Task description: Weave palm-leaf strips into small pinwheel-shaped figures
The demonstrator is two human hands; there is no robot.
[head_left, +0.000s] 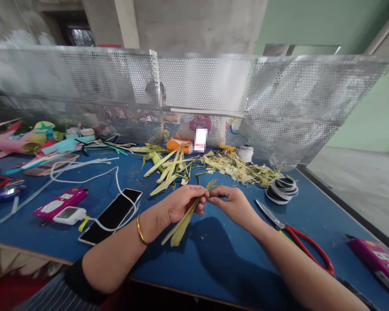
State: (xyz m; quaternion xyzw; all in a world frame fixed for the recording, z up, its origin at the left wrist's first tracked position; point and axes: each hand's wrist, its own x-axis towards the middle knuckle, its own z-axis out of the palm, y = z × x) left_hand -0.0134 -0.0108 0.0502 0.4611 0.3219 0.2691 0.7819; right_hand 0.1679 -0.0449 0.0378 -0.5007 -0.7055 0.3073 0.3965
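My left hand (188, 202), a gold bangle on its wrist, is closed around a small bundle of pale green corn husks (180, 231). The wide ends of the husks hang down towards me, and their thin ends stick up past my fingers. Close by on the right, my right hand (231, 202) pinches thumb and finger together at the upper part of the bundle. What lies between those fingertips is too small to tell. Behind the hands lie loose husk strips (168, 170) and a heap of shredded husk (243, 167).
Red-handled scissors (275, 218) and a black-and-white coil (281, 190) lie on the right. A phone (116, 216), white cable (117, 179) and purple device (63, 203) are on the left. An orange packet (180, 145) sits before the perforated metal screen (204, 82); a person is behind it.
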